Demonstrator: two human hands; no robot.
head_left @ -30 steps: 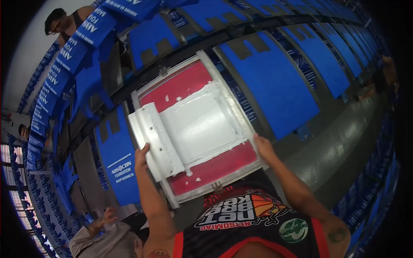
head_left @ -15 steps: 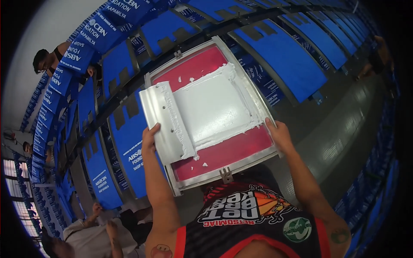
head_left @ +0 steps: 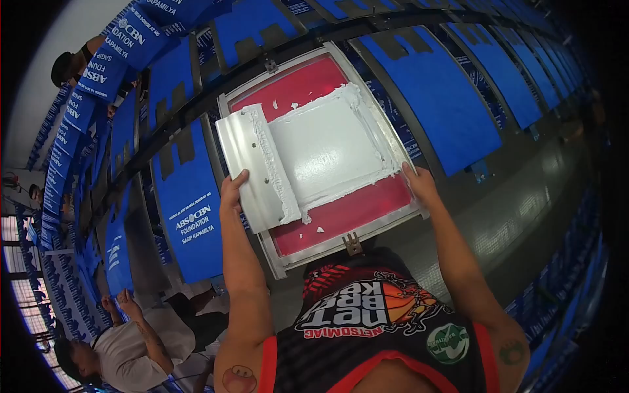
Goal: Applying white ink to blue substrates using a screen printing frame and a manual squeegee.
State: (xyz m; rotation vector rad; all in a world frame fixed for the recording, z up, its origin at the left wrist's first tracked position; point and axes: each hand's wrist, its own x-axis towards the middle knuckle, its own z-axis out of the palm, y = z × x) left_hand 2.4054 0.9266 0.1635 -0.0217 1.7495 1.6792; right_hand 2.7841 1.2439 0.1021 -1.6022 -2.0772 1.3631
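A screen printing frame (head_left: 389, 228) is held up in front of me, its red mesh (head_left: 357, 216) showing at both ends. White paint (head_left: 327, 147) covers the middle, with thick ridges round the edges. Across its left side lies a wide metal squeegee (head_left: 247, 167) with white paint along its inner edge. My left hand (head_left: 234, 191) grips the frame's left side, thumb against the squeegee; its other fingers are hidden underneath. Closed on the right side rail is my right hand (head_left: 420, 186), its thumb on top. A metal bracket (head_left: 352, 243) sits on the near bar.
Blue fabric pieces (head_left: 432, 98) lie on dark boards in long rows ahead and to the left. At lower left, a person (head_left: 141, 347) reaches toward a blue piece. Another person (head_left: 72, 65) stands far left behind hanging printed blue sheets (head_left: 121, 39). Grey floor (head_left: 517, 203) extends right.
My view and the held frame have shifted slightly relative to the rows of boards. The person at lower left now has both hands raised to a blue piece. My grip is the same.
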